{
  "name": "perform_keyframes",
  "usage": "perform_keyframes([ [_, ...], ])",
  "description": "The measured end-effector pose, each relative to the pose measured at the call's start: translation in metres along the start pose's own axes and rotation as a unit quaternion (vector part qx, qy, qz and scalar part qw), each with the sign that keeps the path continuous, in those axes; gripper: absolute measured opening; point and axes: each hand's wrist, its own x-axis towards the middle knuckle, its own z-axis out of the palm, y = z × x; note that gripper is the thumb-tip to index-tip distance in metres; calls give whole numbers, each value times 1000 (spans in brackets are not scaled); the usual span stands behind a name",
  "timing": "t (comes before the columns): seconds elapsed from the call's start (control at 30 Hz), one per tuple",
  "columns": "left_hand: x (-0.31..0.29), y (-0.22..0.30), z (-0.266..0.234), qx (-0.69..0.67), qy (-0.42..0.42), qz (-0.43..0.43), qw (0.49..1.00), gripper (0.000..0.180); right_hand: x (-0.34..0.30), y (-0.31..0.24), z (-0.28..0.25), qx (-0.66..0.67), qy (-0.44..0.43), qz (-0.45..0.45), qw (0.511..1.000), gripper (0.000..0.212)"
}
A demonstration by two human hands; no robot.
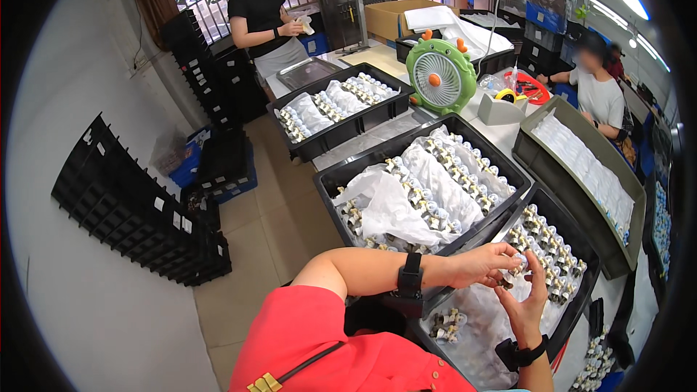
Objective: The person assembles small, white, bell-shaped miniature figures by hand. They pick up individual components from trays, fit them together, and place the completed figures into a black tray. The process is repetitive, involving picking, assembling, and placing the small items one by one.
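Observation:
Both my hands are raised over the near black tray (570, 229), fingers closed around one small figurine-like piece (518, 264) with a pale blue rounded top and a darker lower end. My left hand (481, 264) pinches it from the left with thumb and fingertips. From below and the right, my right hand (528, 306) grips it between thumb and forefinger. Rows of similar pieces (553, 254) stand in the tray's far part. White sheeting (475, 312) covers much of its near part, where a small loose cluster of pieces (448, 324) lies.
Beyond are a middle black tray (328, 203) and a far one (348, 131), both holding pieces between white sheets. A green fan (441, 76) stands behind them. An olive tray (523, 147) leans at right. Stacked black crates (131, 210) stand left. Two people work farther off.

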Motion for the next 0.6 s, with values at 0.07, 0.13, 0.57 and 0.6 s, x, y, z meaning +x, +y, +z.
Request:
perform_keyframes([
  [0.07,-1,0,0,2,-1,1,1000,29,0,1,0,1,0,1,1000,76],
  [0.13,0,-1,-1,4,-2,-1,1000,29,0,1,0,0,-2,2,1000,76],
  [0.57,0,-1,-1,11,2,-1,1000,29,0,2,-1,-3,-6,5,1000,77],
  [0.6,0,-2,-1,11,2,0,1000,29,0,2,-1,-3,-7,6,1000,77],
])
